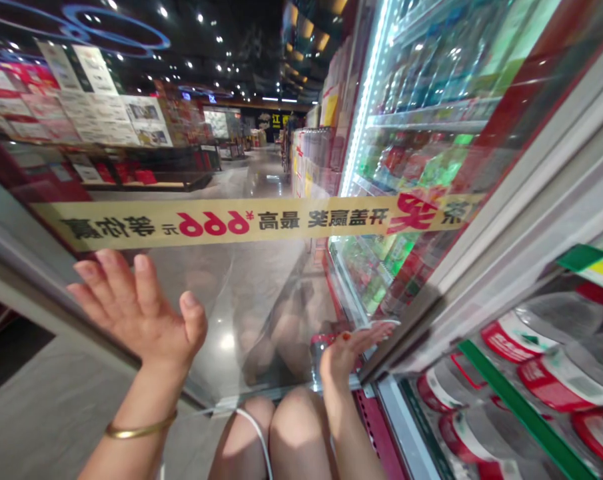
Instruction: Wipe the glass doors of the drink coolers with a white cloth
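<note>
A glass cooler door (216,287) stands open across my view, with a yellow printed strip (281,220) reading in reverse along it. My left hand (141,310) is raised at the glass just below the strip, palm forward and fingers spread, holding nothing I can see. A gold bangle (140,430) circles that wrist. Lower right, my right hand (351,350) stretches its fingers toward the door's hinge side. A thin pale edge shows above those fingers; I cannot tell whether it is an object or a reflection. Contact between either hand and the glass is unclear.
At right, cooler shelves with green edge strips (524,407) hold large clear bottles (556,380) with red-and-white labels. My bent knees (296,427) are close to the door's bottom, a white cable (256,430) across one. Through the glass are stacked boxes (91,113) and an aisle.
</note>
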Tool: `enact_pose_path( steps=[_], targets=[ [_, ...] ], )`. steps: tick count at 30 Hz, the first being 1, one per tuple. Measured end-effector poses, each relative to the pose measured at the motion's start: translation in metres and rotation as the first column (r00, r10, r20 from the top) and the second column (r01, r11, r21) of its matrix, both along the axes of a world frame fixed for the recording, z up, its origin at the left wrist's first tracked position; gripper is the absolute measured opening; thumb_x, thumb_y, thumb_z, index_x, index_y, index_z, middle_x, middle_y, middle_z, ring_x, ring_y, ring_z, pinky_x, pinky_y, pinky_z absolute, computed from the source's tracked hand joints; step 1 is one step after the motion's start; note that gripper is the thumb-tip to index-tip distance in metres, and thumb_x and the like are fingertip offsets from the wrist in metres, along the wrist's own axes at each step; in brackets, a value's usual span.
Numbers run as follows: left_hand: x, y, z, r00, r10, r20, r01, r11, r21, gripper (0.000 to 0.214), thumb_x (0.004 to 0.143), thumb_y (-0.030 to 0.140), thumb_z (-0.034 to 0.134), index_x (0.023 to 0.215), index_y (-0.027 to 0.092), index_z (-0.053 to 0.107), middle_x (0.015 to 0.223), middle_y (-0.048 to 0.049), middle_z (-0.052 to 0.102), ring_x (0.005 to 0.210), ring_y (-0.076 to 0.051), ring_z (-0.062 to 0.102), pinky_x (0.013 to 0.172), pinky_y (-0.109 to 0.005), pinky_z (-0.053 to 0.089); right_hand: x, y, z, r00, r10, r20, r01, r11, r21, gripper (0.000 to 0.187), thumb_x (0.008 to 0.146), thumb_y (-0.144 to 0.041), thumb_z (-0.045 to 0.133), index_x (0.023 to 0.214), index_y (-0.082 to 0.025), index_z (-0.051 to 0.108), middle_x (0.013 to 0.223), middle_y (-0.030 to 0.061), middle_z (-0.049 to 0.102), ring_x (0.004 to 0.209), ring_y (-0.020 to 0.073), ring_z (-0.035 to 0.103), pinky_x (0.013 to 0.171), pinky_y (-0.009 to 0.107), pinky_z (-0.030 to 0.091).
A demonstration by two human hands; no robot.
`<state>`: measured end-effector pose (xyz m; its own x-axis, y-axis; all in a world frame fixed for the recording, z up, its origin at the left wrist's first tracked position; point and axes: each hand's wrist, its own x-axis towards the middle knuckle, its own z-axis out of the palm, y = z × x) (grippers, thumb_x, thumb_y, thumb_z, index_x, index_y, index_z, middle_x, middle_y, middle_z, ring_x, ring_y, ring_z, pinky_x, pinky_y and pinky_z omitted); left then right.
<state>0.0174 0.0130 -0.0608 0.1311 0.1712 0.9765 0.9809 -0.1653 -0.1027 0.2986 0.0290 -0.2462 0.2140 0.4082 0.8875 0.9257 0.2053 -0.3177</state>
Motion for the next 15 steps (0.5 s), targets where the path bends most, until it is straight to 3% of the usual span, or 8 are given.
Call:
enact_pose_path(
  steps=[1, 3, 5, 6, 8, 10, 13, 15],
  targets=[
    [-0.001, 0.0, 0.0, 1.0, 0.0, -0.008, 0.0, 1.0, -0.006, 0.089, 0.101, 0.041, 0.05, 0.179, 0.021, 0.012, 0.188, -0.0046, 0.004, 0.175, -0.034, 0.002, 0.14, -0.069, 0.005, -0.02, -0.006, -0.001, 0.998, 0.037, 0.041, -0.038, 0.999, 0.005, 0.065, 0.108, -0.038, 0.031, 0.166, -0.009, 0.045, 0.161, 0.0309, 0.055, 0.156, 0.0504, 0.046, 0.112, 0.085, 0.045],
    [-0.003, -0.001, 0.001, 1.0, -0.001, -0.01, 0.001, 1.0, -0.019, 0.089, 0.101, 0.039, 0.051, 0.178, 0.02, 0.012, 0.188, -0.0052, 0.004, 0.175, -0.033, 0.001, 0.14, -0.068, 0.004, -0.058, -0.019, -0.003, 0.971, 0.157, 0.178, -0.16, 0.987, 0.005, 0.06, 0.107, -0.053, 0.04, 0.163, -0.035, 0.051, 0.159, 0.0093, 0.063, 0.153, 0.0422, 0.053, 0.109, 0.071, 0.057],
    [-0.002, -0.002, 0.001, 1.0, -0.012, -0.012, 0.012, 1.0, -0.012, 0.089, 0.101, 0.039, 0.052, 0.178, 0.02, 0.013, 0.188, -0.0053, 0.005, 0.175, -0.034, 0.001, 0.141, -0.066, 0.003, -0.068, -0.024, 0.0, 0.929, 0.242, 0.279, -0.251, 0.968, -0.005, 0.052, 0.104, -0.062, 0.045, 0.155, -0.056, 0.053, 0.155, -0.0084, 0.067, 0.151, 0.0343, 0.056, 0.108, 0.061, 0.062],
    [-0.002, -0.002, 0.001, 1.0, -0.018, -0.01, 0.017, 1.0, -0.007, 0.089, 0.101, 0.039, 0.053, 0.178, 0.021, 0.013, 0.188, -0.005, 0.005, 0.175, -0.034, 0.002, 0.141, -0.065, 0.003, -0.058, -0.023, 0.005, 0.929, 0.241, 0.28, -0.251, 0.968, -0.001, 0.053, 0.104, -0.061, 0.046, 0.157, -0.055, 0.052, 0.157, -0.0068, 0.066, 0.153, 0.0358, 0.054, 0.11, 0.064, 0.06],
    [0.002, -0.002, 0.001, 1.0, -0.019, 0.009, 0.019, 1.0, -0.008, 0.087, 0.102, 0.037, 0.053, 0.179, 0.023, 0.013, 0.188, -0.0037, 0.005, 0.175, -0.035, 0.003, 0.142, -0.065, 0.004, -0.02, -0.012, 0.024, 0.976, 0.146, 0.161, -0.151, 0.988, 0.019, 0.066, 0.106, -0.049, 0.047, 0.17, -0.034, 0.041, 0.167, 0.0129, 0.056, 0.158, 0.0468, 0.046, 0.115, 0.08, 0.049],
    [0.006, -0.001, 0.0, 0.999, -0.017, 0.031, 0.017, 1.0, 0.002, 0.085, 0.103, 0.034, 0.052, 0.179, 0.025, 0.014, 0.188, -0.0026, 0.007, 0.175, -0.033, 0.004, 0.142, -0.063, 0.004, 0.021, 0.006, 0.055, 1.0, 0.024, -0.021, -0.023, 0.999, 0.04, 0.076, 0.108, -0.037, 0.039, 0.178, -0.016, 0.017, 0.174, 0.0301, 0.038, 0.162, 0.0539, 0.036, 0.117, 0.089, 0.037],
    [0.009, 0.002, -0.001, 0.999, -0.014, 0.044, 0.012, 0.999, 0.043, 0.083, 0.103, 0.031, 0.053, 0.178, 0.023, 0.018, 0.187, -0.0036, 0.011, 0.175, -0.03, 0.007, 0.143, -0.058, 0.005, 0.038, 0.02, 0.099, 0.986, -0.059, -0.156, 0.068, 0.996, 0.05, 0.082, 0.11, -0.037, 0.031, 0.178, -0.017, -0.011, 0.184, 0.027, 0.015, 0.171, 0.0487, 0.017, 0.125, 0.087, 0.03],
    [0.009, 0.003, -0.002, 0.999, -0.011, 0.047, 0.009, 0.998, 0.057, 0.084, 0.102, 0.03, 0.055, 0.178, 0.023, 0.02, 0.186, -0.005, 0.014, 0.175, -0.03, 0.008, 0.143, -0.059, 0.006, 0.022, 0.016, 0.11, 0.998, 0.015, 0.063, -0.019, 0.997, 0.069, 0.088, 0.109, -0.047, 0.039, 0.179, -0.015, -0.004, 0.186, 0.0214, 0.009, 0.173, 0.0465, 0.001, 0.13, 0.084, 0.025]
  ],
)
